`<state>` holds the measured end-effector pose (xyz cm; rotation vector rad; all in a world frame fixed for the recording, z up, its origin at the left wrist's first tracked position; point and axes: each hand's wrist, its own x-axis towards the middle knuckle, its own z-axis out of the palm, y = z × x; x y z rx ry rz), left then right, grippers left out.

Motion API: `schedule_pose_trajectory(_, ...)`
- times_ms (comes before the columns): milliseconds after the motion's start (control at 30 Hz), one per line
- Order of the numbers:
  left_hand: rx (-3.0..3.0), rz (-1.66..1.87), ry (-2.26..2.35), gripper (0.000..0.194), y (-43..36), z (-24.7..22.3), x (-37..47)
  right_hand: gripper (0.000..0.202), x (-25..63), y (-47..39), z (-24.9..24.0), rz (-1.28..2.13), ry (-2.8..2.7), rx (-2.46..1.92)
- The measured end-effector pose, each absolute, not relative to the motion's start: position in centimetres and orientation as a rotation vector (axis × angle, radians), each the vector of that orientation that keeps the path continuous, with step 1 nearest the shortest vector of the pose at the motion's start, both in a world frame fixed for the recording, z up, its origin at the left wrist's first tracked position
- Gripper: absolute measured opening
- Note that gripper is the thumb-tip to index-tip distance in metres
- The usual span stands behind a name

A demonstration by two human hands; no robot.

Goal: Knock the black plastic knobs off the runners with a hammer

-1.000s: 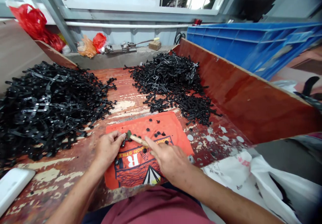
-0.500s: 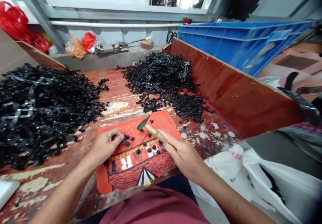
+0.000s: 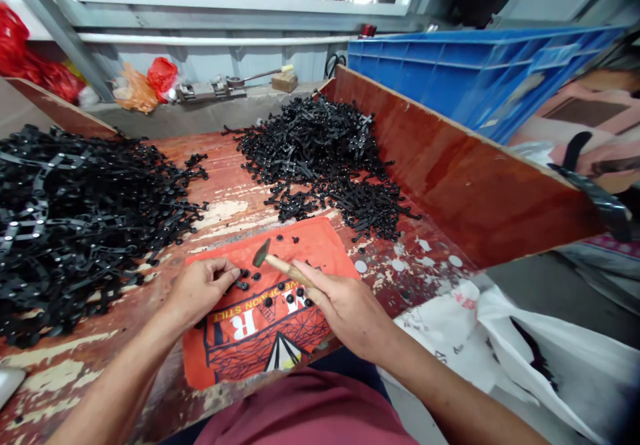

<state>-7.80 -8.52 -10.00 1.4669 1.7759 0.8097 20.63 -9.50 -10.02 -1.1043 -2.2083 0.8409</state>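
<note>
My right hand (image 3: 345, 301) is wrapped round the wooden handle of a small hammer (image 3: 285, 268). The hammer's dark, greenish head points left, above the orange cloth (image 3: 200, 365). At the cloth's left side my left hand (image 3: 203, 290) is closed in a pinch on a small black link (image 3: 242, 285), largely hidden by the fingers. Several round black pieces (image 3: 290, 298) lie scattered on the cloth between and beyond the hands.
A big heap of black metal linkages (image 3: 75, 225) fills the left of the worn red bench (image 3: 225, 211). Another heap of black links (image 3: 310, 145) lies at the back. A wooden side board (image 3: 450, 165) runs along the right, with a blue crate (image 3: 425, 78) behind and white sacks (image 3: 450, 338) below.
The hammer and my right hand have moved left, bringing the head nearer my left hand. My left hand keeps its pinch beside the black pieces. The whole view has shifted slightly.
</note>
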Motion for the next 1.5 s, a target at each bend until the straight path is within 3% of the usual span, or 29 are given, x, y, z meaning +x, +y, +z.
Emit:
schedule_pose_trajectory(300,1.683,0.610,1.795,0.026,-8.2,-10.7,-8.6,0.056,18.2,-8.4,-10.9,0.536,-2.441,-1.093)
schedule_pose_trajectory(767,1.807,0.647,1.770,0.009,-8.1,-11.2,-8.9,0.058,19.2,-8.6,-8.0,0.554,-2.382,-0.983)
schedule_pose_trajectory(1000,1.770,0.663,1.705,0.013,-8.1,-10.8,-9.2,0.058,18.6,-8.6,-10.1,0.431,-2.490,-1.064)
schedule_pose_trajectory(1500,1.724,0.732,1.723,0.021,-8.4,-11.4,-9.1,0.054,18.4,-8.4,-9.0,0.437,-2.465,-1.058)
